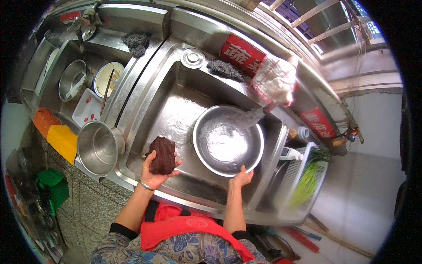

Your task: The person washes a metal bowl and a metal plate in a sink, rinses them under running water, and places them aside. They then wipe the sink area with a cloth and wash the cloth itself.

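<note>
My left hand [158, 173] holds a bunched dark brown cloth [162, 155] above the left part of a stainless steel sink basin [178, 95]. With my right hand [242, 178] I grip the near rim of a round metal bowl [211, 145], which lies in the basin's right part. Water [252, 117] runs into the bowl from a spout [270, 107] whose upper part is wrapped in a white cloth with pink lines [277, 79].
At left stand a metal pot [99, 148], a white tray [80, 114], a bowl with chopsticks [100, 79] and another metal bowl [71, 81]. Dark scouring pads [226, 70] lie on the back ledge. A white basket [311, 198] with green vegetables [306, 184] is at right.
</note>
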Tool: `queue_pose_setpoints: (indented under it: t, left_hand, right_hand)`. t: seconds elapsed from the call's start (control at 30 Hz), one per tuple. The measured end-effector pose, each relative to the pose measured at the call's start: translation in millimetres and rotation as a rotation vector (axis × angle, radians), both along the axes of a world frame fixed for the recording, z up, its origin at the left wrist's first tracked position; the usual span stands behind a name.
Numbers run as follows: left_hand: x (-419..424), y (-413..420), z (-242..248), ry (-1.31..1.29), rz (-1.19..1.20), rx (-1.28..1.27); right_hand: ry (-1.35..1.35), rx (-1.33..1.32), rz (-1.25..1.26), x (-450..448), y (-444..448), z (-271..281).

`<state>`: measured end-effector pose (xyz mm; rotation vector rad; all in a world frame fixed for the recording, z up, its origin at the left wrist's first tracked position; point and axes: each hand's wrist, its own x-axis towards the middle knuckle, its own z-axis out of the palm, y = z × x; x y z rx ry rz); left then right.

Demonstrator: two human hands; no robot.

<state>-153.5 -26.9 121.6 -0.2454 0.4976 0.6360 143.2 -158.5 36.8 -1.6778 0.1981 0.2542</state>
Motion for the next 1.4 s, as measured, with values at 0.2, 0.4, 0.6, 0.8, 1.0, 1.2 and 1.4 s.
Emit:
queue_pose_setpoints:
  t: [0.2,0.4,0.6,0.8,1.0,1.2,1.4]
  left_hand:
    - [-0.7,-1.0,-15.4,0.006,-0.001,-0.106]
    - [8.8,1.3,-27.9,0.101,0.034,-0.178]
    - [0.9,6.5,-24.5,0.131,0.01,-0.12]
    - [8.6,2.4,-18.5,0.034,0.034,-0.144]
    - [16.2,-3.0,-7.2,-0.309,0.19,-0.145]
    - [13.7,8.6,-13.6,-0.272,0.02,-0.026]
    - [13.7,42.4,7.3,0.651,-0.308,0.386]
  right_hand:
    - [0.269,-0.028,-0.185,1.5,-15.9,-44.5]
    - [0.396,-0.023,-0.171,25.6,-24.0,-57.4]
    - [-0.451,-0.599,0.442,-31.4,3.3,22.8]
    - [1.092,0.21,1.056,-108.2,97.9,36.4]
    - [1.434,0.871,1.125,-169.5,159.0,29.8]
    - [1.159,0.415,1.512,-135.2,201.7,35.1]
    - [0.49,-0.101,1.855,-149.3,239.3,50.4]
